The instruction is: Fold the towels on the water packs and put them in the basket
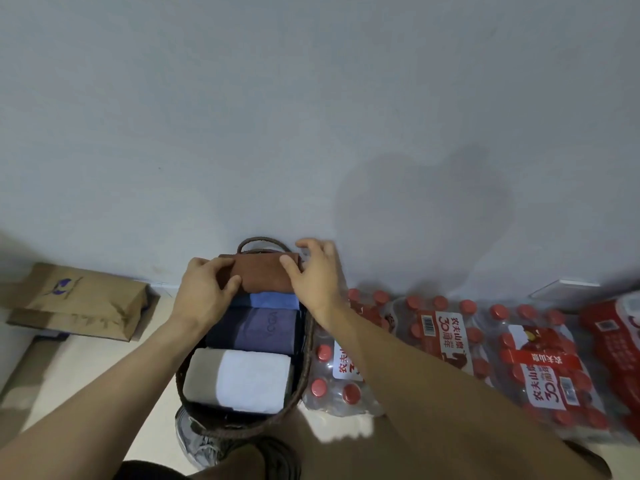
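A dark woven basket (304,372) with a loop handle stands on the floor against the wall. Inside lie folded towels in a row: a white and grey one (242,381) nearest me, a dark purple one (256,332), then a blue one (273,301). A folded brown towel (265,275) sits at the far end. My left hand (207,289) grips its left side and my right hand (313,275) holds its right side, thumb on top. Water packs (533,362) with red caps lie right of the basket, with no towel on them.
A brown paper bag (79,303) lies on the floor at the left by the wall. The grey wall rises right behind the basket. My shoe (197,441) and knee sit just below the basket. A white box edge (568,289) shows at far right.
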The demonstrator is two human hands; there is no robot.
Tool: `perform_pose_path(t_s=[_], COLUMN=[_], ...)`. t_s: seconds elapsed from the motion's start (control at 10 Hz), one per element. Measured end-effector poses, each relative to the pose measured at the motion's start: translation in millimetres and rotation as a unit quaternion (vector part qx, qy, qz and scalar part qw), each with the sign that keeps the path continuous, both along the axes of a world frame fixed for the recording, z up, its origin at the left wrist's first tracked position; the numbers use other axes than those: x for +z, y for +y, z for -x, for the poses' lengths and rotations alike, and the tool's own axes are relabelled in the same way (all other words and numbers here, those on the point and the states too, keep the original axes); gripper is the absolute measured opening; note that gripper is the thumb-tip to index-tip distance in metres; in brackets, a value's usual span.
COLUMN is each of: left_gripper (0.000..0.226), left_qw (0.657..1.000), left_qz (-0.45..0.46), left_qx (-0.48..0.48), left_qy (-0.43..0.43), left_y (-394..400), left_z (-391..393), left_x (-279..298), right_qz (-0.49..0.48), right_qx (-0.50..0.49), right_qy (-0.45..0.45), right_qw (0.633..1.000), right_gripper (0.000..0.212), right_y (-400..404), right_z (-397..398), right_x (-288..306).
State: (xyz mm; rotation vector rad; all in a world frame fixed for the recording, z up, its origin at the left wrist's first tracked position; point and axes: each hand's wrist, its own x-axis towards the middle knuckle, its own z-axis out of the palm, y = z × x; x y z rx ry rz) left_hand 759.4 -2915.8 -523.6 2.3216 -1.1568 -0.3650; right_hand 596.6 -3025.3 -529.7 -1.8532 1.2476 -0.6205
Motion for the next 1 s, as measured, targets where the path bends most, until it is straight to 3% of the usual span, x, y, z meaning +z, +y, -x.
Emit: perform_pose_path(t_s=[0.1,0.2,0.3,0.4,0.7,0.9,1.0], left_gripper=[0.044,0.051,0.051,0.053,0.058,0.056,0.026], left_qw=[0.999,0.987,0.984,0.984,0.983,0.988,0.981], left_qz=[0.021,0.057,0.023,0.006,-0.023,0.064,0.105], left_qx=[-0.013,-0.084,-0.169,-0.177,-0.177,-0.139,-0.117], left_qy=[-0.027,-0.128,-0.05,0.033,0.036,0.015,0.11], left_y=[1.3,-0.9,4.8,18.4,10.7,3.2,1.6], left_z=[4.4,6.1,13.5,8.3,4.3,5.1,13.6], left_x=[0.7,0.1,-10.6,-25.4,-24.9,32.8,87.2], right_qz=[0.193,0.294,0.256,0.233,0.122,0.071,-0.021], right_qx=[0.002,0.162,0.19,0.18,0.179,0.098,0.051], right_qy=[-0.043,-0.01,0.068,0.053,0.016,-0.058,-0.122], right_qw=[0.98,0.942,0.945,0.954,0.976,0.991,0.991], right_gripper=[0.017,0.022,0.032,0.033,0.035,0.019,0.014], right_y=[11.8,20.9,23.7,26.8,24.4,15.2,7.0], right_z=[0.4,-1.1,2.4,7.6,8.6,54.5,99.9], right_x=[-3.7,-19.8,-33.8,-40.9,-25.2,24.5,65.1])
